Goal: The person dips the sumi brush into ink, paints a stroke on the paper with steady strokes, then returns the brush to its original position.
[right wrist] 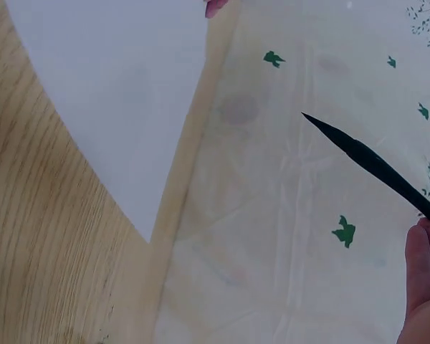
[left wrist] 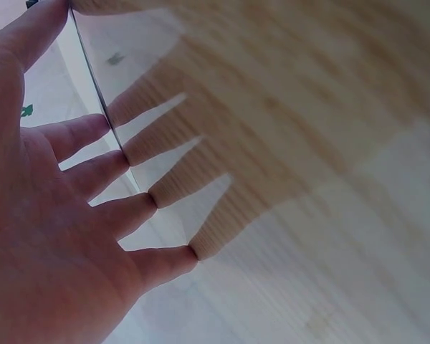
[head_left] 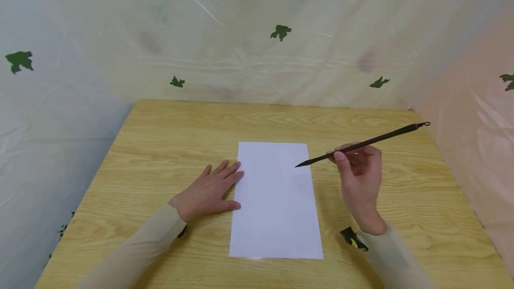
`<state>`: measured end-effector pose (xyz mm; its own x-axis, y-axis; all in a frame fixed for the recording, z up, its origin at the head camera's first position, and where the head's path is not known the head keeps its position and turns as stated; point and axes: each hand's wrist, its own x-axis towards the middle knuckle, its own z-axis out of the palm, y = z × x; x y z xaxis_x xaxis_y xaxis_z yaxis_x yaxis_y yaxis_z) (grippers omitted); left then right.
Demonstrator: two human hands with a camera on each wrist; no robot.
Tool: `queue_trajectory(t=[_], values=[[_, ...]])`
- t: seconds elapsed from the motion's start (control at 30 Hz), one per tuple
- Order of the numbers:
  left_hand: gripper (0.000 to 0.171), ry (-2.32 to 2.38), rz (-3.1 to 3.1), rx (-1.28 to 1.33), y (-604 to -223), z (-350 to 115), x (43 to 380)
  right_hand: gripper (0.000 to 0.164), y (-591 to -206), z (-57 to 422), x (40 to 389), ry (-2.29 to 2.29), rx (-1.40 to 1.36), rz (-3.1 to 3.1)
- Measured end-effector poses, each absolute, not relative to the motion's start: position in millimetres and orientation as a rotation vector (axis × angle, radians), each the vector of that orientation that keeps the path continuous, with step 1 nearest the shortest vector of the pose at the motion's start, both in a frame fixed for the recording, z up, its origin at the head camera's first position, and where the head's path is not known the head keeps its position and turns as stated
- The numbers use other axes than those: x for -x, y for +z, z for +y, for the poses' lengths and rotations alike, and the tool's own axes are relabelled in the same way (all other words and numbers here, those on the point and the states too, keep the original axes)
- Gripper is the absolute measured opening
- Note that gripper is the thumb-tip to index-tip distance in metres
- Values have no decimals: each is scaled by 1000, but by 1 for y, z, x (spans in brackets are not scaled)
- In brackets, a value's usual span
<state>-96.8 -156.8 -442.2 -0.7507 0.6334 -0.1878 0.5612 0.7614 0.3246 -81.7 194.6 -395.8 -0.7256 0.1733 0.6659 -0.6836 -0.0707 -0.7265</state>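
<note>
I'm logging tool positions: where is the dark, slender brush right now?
In the head view, right of centre: the person's right grip holds the dark, slender brush, its tip appearing just inside the right edge of the white rectangular paper.

Your right wrist view crops the rear of the brush (right wrist: 376, 165), most of your right hand (right wrist: 423, 283) and part of the paper (right wrist: 125, 100). Your head view cuts off both sleeves (head_left: 132, 249) and the near edge of the bench (head_left: 160, 133).

Quantities: one brush (head_left: 385, 136), one sheet of white paper (head_left: 274, 204), one table (head_left: 172, 133), one left hand (head_left: 208, 194) and one right hand (head_left: 362, 183), two sleeves (head_left: 132, 251), and, in the head view, five green bird-shaped motifs (head_left: 281, 32) (one cut by the right edge).
</note>
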Motion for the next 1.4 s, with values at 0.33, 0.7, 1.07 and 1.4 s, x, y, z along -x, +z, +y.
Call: queue_trajectory(t=[0.33, 0.7, 1.07, 1.4], values=[[85, 356, 2673, -926, -443, -157, 97, 34, -396, 171, 85, 1883, -616, -1606], [85, 344, 2671, -914, -443, -157, 98, 43, -400, 149, 87, 1852, -648, -1708], [85, 347, 2672, -914, -444, -157, 99, 44, -408, 132, 87, 1788, -663, -1821], [85, 341, 2670, -901, -443, -156, 98, 33, -411, 120, 87, 1730, -707, -1887]])
